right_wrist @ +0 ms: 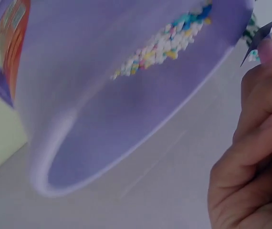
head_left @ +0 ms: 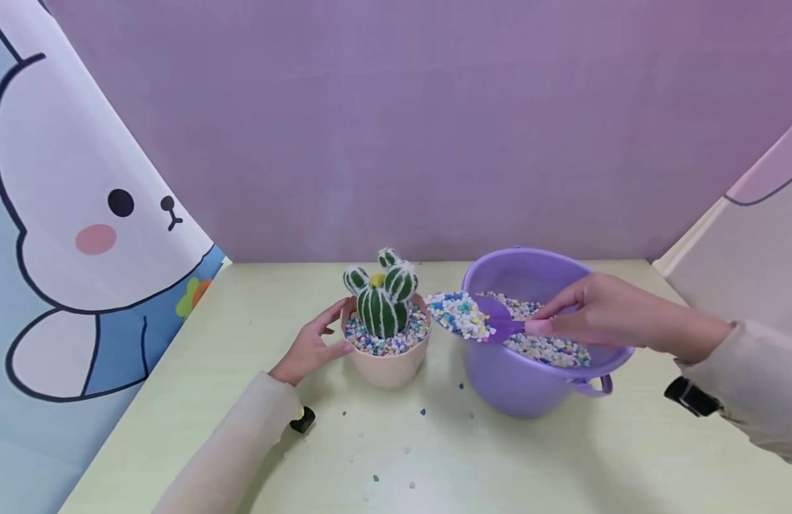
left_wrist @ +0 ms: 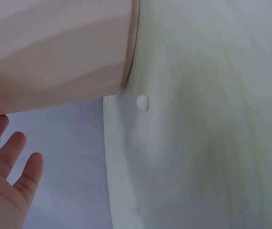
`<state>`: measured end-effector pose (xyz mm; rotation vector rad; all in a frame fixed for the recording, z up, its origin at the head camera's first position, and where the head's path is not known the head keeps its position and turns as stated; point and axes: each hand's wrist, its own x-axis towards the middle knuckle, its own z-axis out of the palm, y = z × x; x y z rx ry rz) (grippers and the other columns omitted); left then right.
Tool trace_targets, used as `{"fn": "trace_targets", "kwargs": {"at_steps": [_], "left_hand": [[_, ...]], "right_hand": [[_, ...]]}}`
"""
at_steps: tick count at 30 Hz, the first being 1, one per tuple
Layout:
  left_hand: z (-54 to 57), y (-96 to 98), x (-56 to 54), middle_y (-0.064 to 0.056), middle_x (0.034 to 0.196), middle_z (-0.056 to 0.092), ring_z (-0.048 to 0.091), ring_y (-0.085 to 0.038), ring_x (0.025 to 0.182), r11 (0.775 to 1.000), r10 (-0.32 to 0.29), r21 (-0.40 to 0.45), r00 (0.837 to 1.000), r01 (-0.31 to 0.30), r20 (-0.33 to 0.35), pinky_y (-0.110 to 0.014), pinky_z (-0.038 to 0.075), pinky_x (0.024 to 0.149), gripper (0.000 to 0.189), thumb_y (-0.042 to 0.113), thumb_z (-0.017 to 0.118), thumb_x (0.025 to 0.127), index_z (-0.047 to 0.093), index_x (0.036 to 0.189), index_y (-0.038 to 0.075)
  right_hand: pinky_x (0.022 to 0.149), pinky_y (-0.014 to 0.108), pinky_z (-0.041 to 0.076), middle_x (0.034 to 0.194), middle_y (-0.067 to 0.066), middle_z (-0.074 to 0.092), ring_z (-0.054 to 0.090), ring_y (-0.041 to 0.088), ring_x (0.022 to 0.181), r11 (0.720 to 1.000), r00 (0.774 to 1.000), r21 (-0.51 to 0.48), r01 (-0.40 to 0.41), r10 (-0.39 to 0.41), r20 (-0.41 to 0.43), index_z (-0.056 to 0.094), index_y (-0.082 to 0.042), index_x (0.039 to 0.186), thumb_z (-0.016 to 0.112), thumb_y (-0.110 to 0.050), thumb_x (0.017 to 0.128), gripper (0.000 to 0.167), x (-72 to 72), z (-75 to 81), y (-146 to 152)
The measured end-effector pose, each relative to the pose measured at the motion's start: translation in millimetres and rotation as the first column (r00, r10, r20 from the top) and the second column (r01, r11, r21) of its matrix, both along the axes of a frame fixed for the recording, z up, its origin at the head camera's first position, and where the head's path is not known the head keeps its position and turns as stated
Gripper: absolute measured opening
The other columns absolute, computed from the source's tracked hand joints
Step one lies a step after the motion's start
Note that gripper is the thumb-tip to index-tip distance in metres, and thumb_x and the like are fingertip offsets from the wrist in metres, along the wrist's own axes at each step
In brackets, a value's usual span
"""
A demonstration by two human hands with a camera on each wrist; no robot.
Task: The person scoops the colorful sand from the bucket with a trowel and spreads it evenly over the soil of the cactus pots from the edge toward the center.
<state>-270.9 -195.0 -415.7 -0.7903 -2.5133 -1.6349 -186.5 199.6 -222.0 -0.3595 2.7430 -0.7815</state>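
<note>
A potted cactus [head_left: 383, 307], green with white fuzzy ridges and a yellow tip, stands in a pale peach flowerpot [head_left: 386, 368] with coloured pebbles around its base. My left hand [head_left: 312, 346] rests against the pot's left side, thumb at the front and fingers spread; in the left wrist view, its fingers [left_wrist: 9, 155] look extended. My right hand [head_left: 595, 314] grips the handle of a small purple shovel [head_left: 499, 318]. A heap of coloured pebbles [head_left: 460, 314] covers the blade, whose tip is beside the pot's right rim.
Under the shovel stands a purple bucket [head_left: 524, 385] partly filled with similar pebbles [head_left: 550, 350]. Several stray pebbles lie on the pale table [head_left: 344, 471]. A mauve backdrop [head_left: 396, 143] rises behind, and a cartoon-printed sheet [head_left: 62, 178] hangs at left.
</note>
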Motion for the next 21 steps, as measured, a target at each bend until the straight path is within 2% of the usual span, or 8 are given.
{"fn": "trace_targets", "kwargs": {"at_steps": [2, 6, 13, 18, 21], "left_hand": [[-0.5, -0.9, -0.9, -0.023, 0.151, 0.031, 0.033, -0.045, 0.133, 1.000, -0.013, -0.011, 1.000, 0.013, 0.018, -0.059, 0.037, 0.096, 0.108, 0.070, 0.065, 0.073, 0.030, 0.148, 0.000], [-2.3, -2.1, -4.2, -0.023, 0.152, 0.027, 0.030, -0.045, 0.134, 0.999, -0.038, -0.019, 0.999, 0.039, 0.039, -0.058, 0.036, 0.098, 0.111, 0.071, 0.065, 0.073, 0.025, 0.150, 0.002], [-3.1, -4.5, -6.2, -0.021, 0.152, 0.028, 0.028, -0.047, 0.134, 0.999, -0.033, -0.008, 0.999, 0.033, 0.042, -0.060, 0.032, 0.102, 0.106, 0.065, 0.070, 0.073, 0.029, 0.149, 0.003], [0.6, -1.9, -2.2, -0.021, 0.151, 0.032, 0.033, -0.047, 0.132, 1.000, -0.030, 0.001, 0.999, 0.030, 0.026, -0.058, 0.034, 0.100, 0.107, 0.069, 0.069, 0.071, 0.033, 0.148, 0.004], [1.8, -0.2, 1.4, -0.020, 0.148, 0.036, 0.037, -0.044, 0.129, 1.000, -0.015, 0.013, 1.000, 0.015, 0.017, -0.058, 0.035, 0.098, 0.104, 0.066, 0.071, 0.072, 0.034, 0.146, 0.004]], "right_hand": [[0.047, 0.026, 0.040, 0.070, -0.003, 0.060, 0.044, 0.013, 0.060, 1.000, 1.000, -0.010, 0.006, -0.005, 0.020, 0.077, -0.016, 0.099, 0.075, -0.043, 0.080, 0.033, 0.9, -1.7, -5.2], [0.042, 0.024, 0.033, 0.052, -0.003, 0.043, 0.034, 0.009, 0.043, 1.000, 0.998, -0.022, 0.018, -0.016, 0.067, 0.076, -0.014, 0.101, 0.075, -0.044, 0.080, 0.037, 0.9, -2.7, -12.2], [0.039, 0.023, 0.031, 0.046, -0.005, 0.036, 0.036, 0.010, 0.039, 1.000, 0.999, 0.014, -0.024, 0.024, 0.037, 0.077, -0.021, 0.102, 0.075, -0.044, 0.079, 0.033, 0.2, -2.3, -24.0], [0.040, 0.023, 0.032, 0.045, -0.006, 0.035, 0.035, 0.010, 0.039, 0.999, 0.999, 0.019, -0.038, 0.037, 0.035, 0.077, -0.019, 0.100, 0.075, -0.041, 0.080, 0.030, -1.2, -2.8, -31.5], [0.040, 0.023, 0.033, 0.046, -0.005, 0.036, 0.035, 0.010, 0.039, 0.999, 0.998, 0.029, -0.044, 0.043, 0.042, 0.077, -0.020, 0.101, 0.074, -0.042, 0.081, 0.030, -2.3, -2.4, -36.1]]}}
